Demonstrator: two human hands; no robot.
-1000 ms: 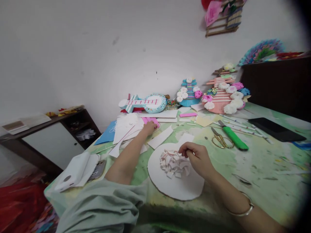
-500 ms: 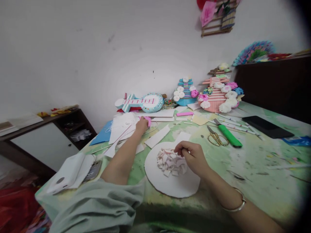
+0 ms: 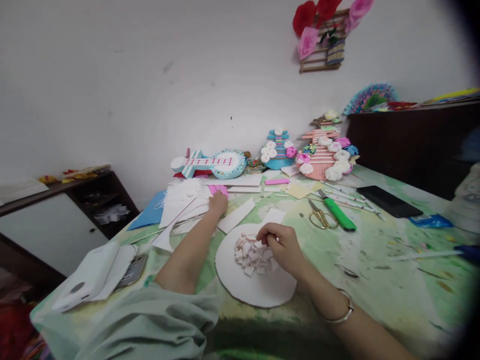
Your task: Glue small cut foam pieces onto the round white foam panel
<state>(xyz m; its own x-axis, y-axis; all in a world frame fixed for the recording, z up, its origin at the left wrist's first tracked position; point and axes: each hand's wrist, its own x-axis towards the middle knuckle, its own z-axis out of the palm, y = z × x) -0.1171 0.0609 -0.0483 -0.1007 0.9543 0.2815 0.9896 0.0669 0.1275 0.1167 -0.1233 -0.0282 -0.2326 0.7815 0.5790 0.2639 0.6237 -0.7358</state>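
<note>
A round white board (image 3: 258, 295) lies near the table's front edge, bearing a heap of small white and pale pink cut pieces (image 3: 253, 257). My right hand (image 3: 281, 245) hovers over the heap's right side, thumb and fingers pinched. Whatever is between those fingertips is too small to make out. Stretched far forward, my left hand (image 3: 218, 204) has its curled fingers at the near edge of a bright pink piece (image 3: 217, 189); the fingertips are partly hidden. White strips (image 3: 236, 216) lie between it and the board.
Gold-handled scissors (image 3: 322, 218) and a green utility knife (image 3: 337, 210) lie right of the board. A black tablet (image 3: 390, 201) is farther right. Craft instruments (image 3: 228, 164) stand along the wall. White packaging (image 3: 88, 277) and a grey phone (image 3: 133, 271) lie front left.
The camera view has turned slightly right and up. My left hand has drawn back a little, showing more of the pink piece. My right hand stays pinched over the heap.
</note>
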